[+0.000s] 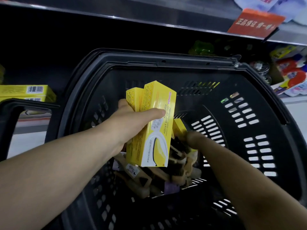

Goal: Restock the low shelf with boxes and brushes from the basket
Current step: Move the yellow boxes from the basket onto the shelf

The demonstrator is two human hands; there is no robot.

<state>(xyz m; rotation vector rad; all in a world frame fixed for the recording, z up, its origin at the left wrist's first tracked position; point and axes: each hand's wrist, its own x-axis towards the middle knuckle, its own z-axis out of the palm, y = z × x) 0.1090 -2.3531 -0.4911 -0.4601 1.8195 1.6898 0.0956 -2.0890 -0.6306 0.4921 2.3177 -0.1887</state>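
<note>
A left hand point(132, 117) grips two yellow boxes point(154, 130) above the black basket point(166, 62), open dark shelf room beyond its rim. The right hand point(194, 136), blurred, its grip unreadable, reaches among brushes point(176, 165) and a third box point(178, 127) inside.

A dark grey metal shelf board point(149, 22) is running across the top, with light glancing off its front edge. 1 orange-red sign with white characters point(255, 22) is hanging from that edge at the right. Beneath it the recess is lying in deep shadow. Red, blue and yellow packets point(292, 70) are sitting at the far right on a pale low shelf board point(295, 103).
</note>
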